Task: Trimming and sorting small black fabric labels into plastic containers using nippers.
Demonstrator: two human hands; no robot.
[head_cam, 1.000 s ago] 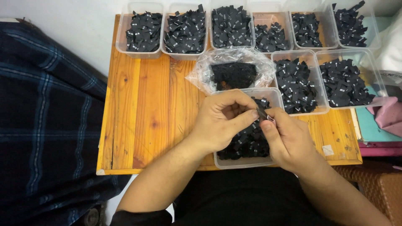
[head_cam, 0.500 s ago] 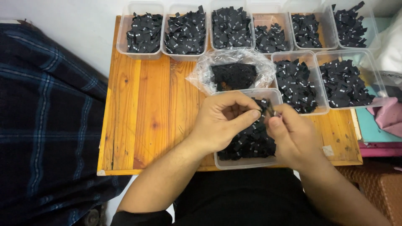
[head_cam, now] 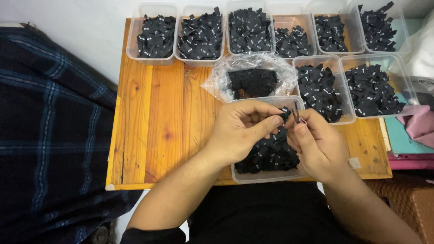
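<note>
Labels, small and black, are filling nearly everything in view. Going largest first: the wooden table is spreading out under both hands, with dark plaid cloth lying well off to the left hand's side. Beyond the hands, clear tubs of sorted labels are lining up in rows, and a plastic bag of more black pieces is sitting just past the fingertips. Directly beneath the hands, a tub is holding a loose heap. The left hand is curling closed, pinching one label between thumb and forefinger. The right hand is closing around thin metal tweezers, tips meeting that label. By the look of it, one piece is being handled with the tool, which is calling for a steady, fine grip.
</note>
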